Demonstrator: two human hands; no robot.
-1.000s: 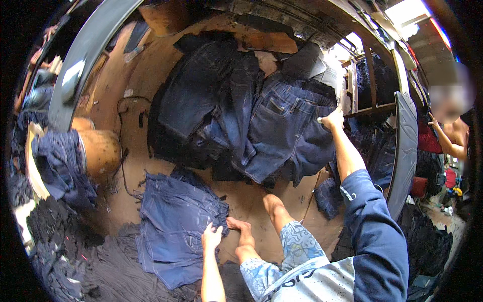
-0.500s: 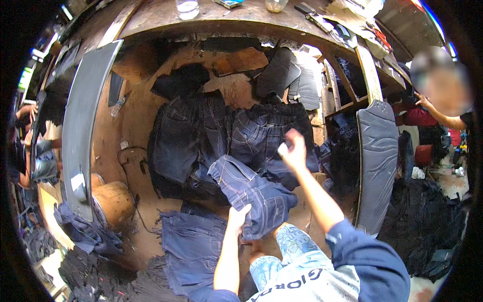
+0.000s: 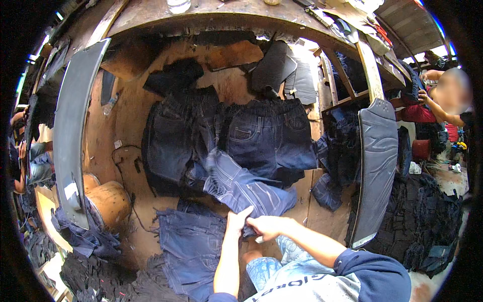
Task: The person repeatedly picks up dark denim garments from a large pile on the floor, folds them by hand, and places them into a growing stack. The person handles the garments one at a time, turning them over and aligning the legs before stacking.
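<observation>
A blue denim garment (image 3: 246,189) with pale stitching hangs in front of me, stretched from my hands toward the pile beyond. My left hand (image 3: 238,221) is closed on its near edge. Right beside it my right hand (image 3: 266,227) is closed, and a small white thing (image 3: 259,240) shows under its fingers. Whether those fingers also pinch the cloth is hidden. Dark denim shorts with gathered waists (image 3: 269,133) lie just beyond, beside more dark denim (image 3: 171,136). Another blue denim piece (image 3: 191,246) with a frayed edge lies by my left forearm.
A wooden workbench (image 3: 221,19) runs across the far side. Long padded boards stand at left (image 3: 78,136) and right (image 3: 377,171). A wooden stool (image 3: 111,204) sits at left near a cord. Black scraps (image 3: 412,221) are heaped at right. Another person (image 3: 448,103) works at far right.
My right hand has come down from above the dark shorts to beside my left hand. The denim garment now stretches out lower and flatter; my left hand keeps its grip.
</observation>
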